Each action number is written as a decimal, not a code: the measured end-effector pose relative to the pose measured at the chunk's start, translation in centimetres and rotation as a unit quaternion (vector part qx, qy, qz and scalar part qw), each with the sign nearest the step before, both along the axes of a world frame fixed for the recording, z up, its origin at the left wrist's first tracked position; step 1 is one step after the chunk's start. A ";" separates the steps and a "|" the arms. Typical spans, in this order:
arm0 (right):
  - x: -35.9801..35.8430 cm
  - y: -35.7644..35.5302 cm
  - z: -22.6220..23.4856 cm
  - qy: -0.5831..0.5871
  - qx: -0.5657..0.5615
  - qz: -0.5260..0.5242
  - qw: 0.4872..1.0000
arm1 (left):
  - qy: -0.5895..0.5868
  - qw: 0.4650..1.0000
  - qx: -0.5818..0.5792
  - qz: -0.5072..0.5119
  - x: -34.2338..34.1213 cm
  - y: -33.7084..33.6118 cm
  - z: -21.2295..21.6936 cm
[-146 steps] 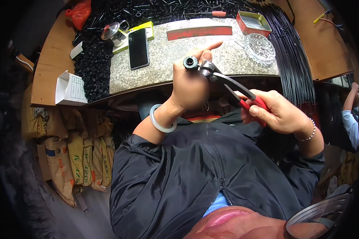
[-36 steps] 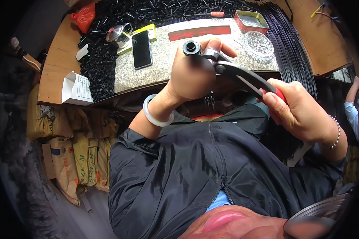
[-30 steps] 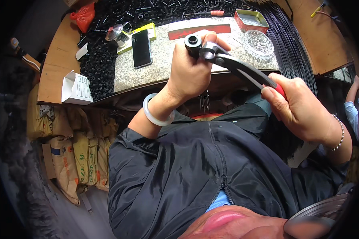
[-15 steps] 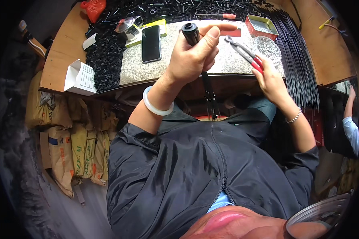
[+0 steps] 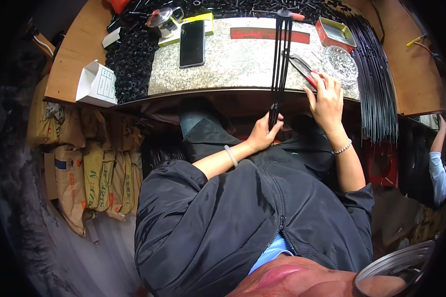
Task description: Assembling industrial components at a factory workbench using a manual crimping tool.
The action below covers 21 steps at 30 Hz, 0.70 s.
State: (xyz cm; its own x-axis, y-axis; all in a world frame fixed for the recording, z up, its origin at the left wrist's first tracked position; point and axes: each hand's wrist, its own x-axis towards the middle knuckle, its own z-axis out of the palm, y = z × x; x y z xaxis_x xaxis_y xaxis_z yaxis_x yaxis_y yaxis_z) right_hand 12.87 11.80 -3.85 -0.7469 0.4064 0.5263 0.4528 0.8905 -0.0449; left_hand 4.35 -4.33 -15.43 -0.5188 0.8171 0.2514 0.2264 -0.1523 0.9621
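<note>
My left hand (image 5: 266, 132), low in front of my lap, is closed around the lower end of a black umbrella frame (image 5: 281, 59). Its long thin rods rise over the worktop's front edge to a round dark head, and small shiny joints show just above my fingers. At the right front of the worktop, my right hand (image 5: 327, 101) has its fingers curled over the red handles of a pair of pliers (image 5: 302, 68). The pliers' handles are spread, and their jaws lie partly behind the rods. My palm hides the handle ends.
A stone slab (image 5: 218, 74) carries a phone (image 5: 192, 43), a red strip (image 5: 270, 35), a glass dish (image 5: 340, 64) and a red tin (image 5: 336, 33). Long black rods (image 5: 376, 84) overhang the right edge. Small black parts (image 5: 129, 74) and a white box (image 5: 98, 84) lie left; sacks (image 5: 69, 178) stand below.
My left hand has dropped from above the slab to my lap. The umbrella frame's rods now extend upward from it. My right hand has moved slightly, and the pliers' handles are wider apart.
</note>
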 end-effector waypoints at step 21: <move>-0.4 -2.9 -1.2 0.040 -0.100 0.170 0.980 | 0.046 0.776 -0.448 0.441 8.1 -36.2 -12.0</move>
